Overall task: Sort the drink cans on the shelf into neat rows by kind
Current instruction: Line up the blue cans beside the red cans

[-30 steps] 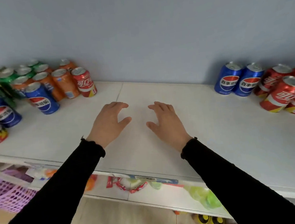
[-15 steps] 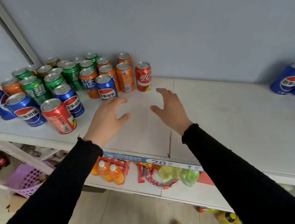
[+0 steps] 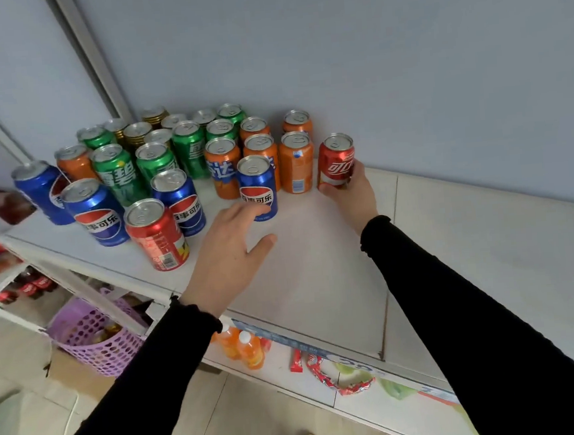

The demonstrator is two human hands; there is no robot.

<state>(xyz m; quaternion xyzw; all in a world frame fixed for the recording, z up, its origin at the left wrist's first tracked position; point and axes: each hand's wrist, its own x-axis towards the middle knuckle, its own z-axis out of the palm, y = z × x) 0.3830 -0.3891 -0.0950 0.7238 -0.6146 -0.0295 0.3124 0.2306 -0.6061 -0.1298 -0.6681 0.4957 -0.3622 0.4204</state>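
Glossy metal cylinders crowd the white shelf [image 3: 318, 283]; her right hand [image 3: 351, 195] wraps the red cola can [image 3: 336, 160], left hand [image 3: 228, 252] spread, touching a blue Pepsi can [image 3: 257, 187].

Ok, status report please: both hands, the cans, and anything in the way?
Right hand grips red cola can at cluster's right end. Left hand open, fingertips near blue Pepsi can. Kinds unsorted. Shelf in front bare.

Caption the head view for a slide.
Right hand grips a red cola can beside mixed cans; left hand reaches toward a blue Pepsi can.
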